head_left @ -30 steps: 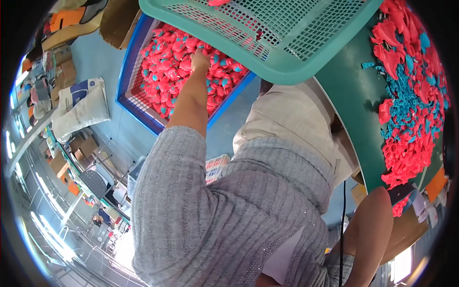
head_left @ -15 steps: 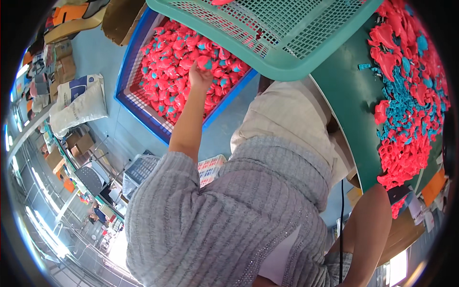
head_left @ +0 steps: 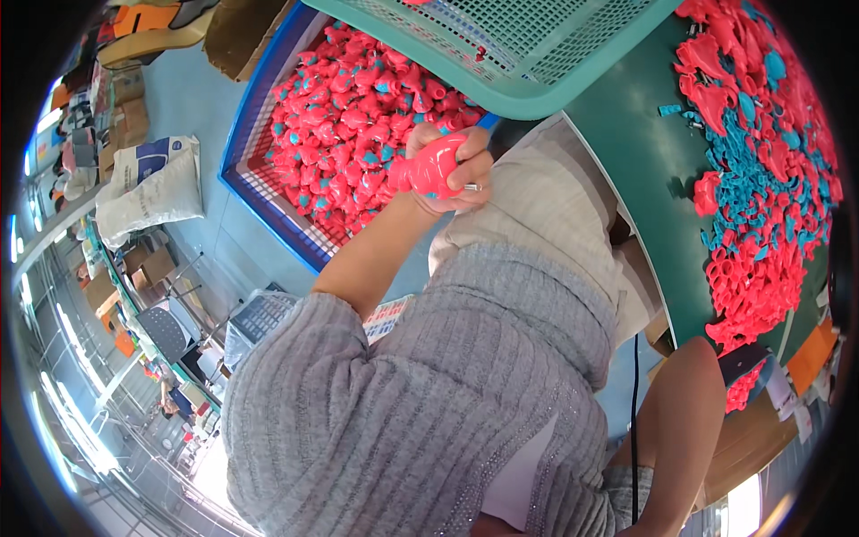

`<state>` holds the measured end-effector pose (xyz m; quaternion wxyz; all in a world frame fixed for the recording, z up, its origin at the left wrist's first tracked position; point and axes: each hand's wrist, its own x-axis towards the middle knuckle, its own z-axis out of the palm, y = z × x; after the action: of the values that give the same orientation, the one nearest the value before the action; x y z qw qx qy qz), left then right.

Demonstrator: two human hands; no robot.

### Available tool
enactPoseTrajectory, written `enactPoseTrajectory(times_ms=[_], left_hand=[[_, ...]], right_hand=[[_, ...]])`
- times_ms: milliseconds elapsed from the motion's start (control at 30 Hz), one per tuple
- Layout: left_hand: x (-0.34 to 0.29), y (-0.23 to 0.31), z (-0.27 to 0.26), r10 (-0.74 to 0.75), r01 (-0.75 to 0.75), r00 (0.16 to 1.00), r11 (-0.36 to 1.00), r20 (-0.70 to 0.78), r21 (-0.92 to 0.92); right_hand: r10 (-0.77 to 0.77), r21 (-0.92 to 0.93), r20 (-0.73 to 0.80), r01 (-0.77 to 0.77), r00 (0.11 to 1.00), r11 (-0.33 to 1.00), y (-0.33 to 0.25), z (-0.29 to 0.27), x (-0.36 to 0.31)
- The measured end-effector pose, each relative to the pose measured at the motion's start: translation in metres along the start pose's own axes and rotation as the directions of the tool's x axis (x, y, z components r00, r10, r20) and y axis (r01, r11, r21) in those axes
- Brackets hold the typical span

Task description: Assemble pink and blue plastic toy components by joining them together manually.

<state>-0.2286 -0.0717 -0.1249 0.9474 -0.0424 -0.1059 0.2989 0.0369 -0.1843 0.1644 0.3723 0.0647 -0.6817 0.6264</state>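
Note:
My left hand [head_left: 474, 166] is closed around a glossy red plastic toy part [head_left: 434, 166], with a small metal pin sticking out by the fingers. It is held in front of my trousers, at the near right corner of a blue-rimmed crate [head_left: 234, 134]. That crate is heaped with similar red-and-teal toy parts [head_left: 349, 116]. Of my right arm [head_left: 684, 403], only the bent elbow and part of the forearm show at the lower right; the hand is out of sight.
A green mesh basket [head_left: 528, 103] overlaps the crate's far right side. On the green table [head_left: 617, 134] lies a spread of loose red and teal pieces [head_left: 761, 206]. A white sack [head_left: 152, 192] and a blue-grey basket [head_left: 261, 318] stand on the floor at left.
My left hand has come from above the heap toward me and to the right, bringing the red toy part with it. The view has shifted slightly.

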Motion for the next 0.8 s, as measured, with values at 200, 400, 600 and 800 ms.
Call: enactPoseTrajectory(times_ms=[200,400,600,800], left_hand=[[0.018,-0.021,0.012,-0.039,0.046,0.987,0.998,0.154,-0.038],[0.018,-0.038,0.011,0.007,-0.007,0.994,1.0,0.11,0.005],[0.024,-0.046,0.009,0.007,-0.01,0.99,1.0,0.141,0.023],[0.023,-0.053,0.014,0.081,-0.079,0.996,0.995,0.041,-0.064]], right_hand=[[-0.004,-0.015,0.047,0.004,0.999,1.0,-0.007,0.002,-0.008],[0.002,-0.03,0.087,0.001,0.996,1.0,-0.01,0.001,-0.013],[0.008,-0.049,0.13,-0.002,0.991,0.999,-0.015,0.0,-0.019],[0.026,-0.056,0.16,-0.017,0.987,0.998,-0.016,-0.004,-0.022]])
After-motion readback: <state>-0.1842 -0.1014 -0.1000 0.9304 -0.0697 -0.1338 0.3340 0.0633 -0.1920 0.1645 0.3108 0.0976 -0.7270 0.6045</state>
